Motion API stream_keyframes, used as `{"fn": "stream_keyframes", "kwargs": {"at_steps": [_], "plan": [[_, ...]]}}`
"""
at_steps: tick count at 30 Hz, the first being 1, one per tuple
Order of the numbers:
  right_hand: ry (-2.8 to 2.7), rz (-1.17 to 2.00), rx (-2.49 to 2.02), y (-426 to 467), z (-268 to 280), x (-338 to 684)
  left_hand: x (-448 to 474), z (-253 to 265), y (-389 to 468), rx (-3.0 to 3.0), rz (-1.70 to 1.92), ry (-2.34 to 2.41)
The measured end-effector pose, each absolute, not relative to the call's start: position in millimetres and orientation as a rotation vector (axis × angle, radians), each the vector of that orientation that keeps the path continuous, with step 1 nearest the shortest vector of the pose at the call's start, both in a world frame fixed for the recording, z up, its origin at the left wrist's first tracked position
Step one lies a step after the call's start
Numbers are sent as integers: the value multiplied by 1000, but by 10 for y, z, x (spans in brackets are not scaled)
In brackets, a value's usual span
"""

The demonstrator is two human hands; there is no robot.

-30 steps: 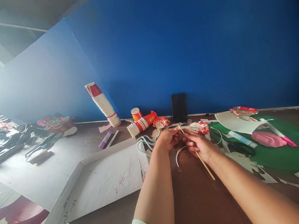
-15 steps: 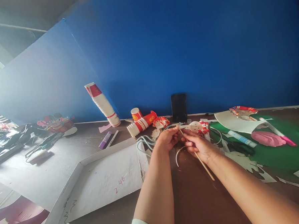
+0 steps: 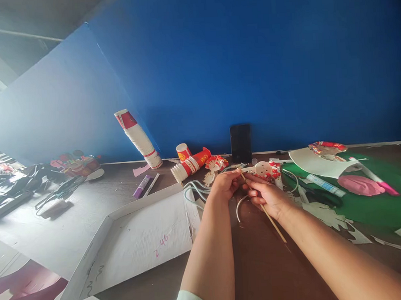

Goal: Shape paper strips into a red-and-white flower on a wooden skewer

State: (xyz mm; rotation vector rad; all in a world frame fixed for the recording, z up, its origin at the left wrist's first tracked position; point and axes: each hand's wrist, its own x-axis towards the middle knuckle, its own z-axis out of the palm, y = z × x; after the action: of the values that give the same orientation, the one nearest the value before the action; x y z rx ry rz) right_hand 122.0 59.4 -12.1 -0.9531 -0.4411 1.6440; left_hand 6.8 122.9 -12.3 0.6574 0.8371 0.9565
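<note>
Aslant between fingers (image 3: pixel 253 193), a stick (image 3: pixel 273 222)

Both arms out front, converging. Left forearm (image 3: pixel 209 252) runs up steeply behind its hand; pale sleeve edge shows well back from the wrist. Left hand (image 3: pixel 225 185): back up, fingers bent inward, fingertips in a pinch just beside the right's. Right forearm (image 3: pixel 326 246) comes in on a longer slant, bare. Right hand (image 3: pixel 268 199): fingers pointing at left hand, lower ones curled, closed grip. Wrists apart.
</note>
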Motion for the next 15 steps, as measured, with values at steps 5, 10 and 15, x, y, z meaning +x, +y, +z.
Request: {"fn": "stream_keyframes", "kwargs": {"at_steps": [5, 10, 15], "plan": [[-367, 1648, -933, 608, -157, 1179, 128, -77, 1212, 669, 987, 963], [-270, 1739, -812, 616, -212, 1178, 160, -55, 1212, 652, 1022, 1097], [-238, 1778, -737, 611, -244, 1180, 175, -80, 1232, 668, 1031, 1145]]}}
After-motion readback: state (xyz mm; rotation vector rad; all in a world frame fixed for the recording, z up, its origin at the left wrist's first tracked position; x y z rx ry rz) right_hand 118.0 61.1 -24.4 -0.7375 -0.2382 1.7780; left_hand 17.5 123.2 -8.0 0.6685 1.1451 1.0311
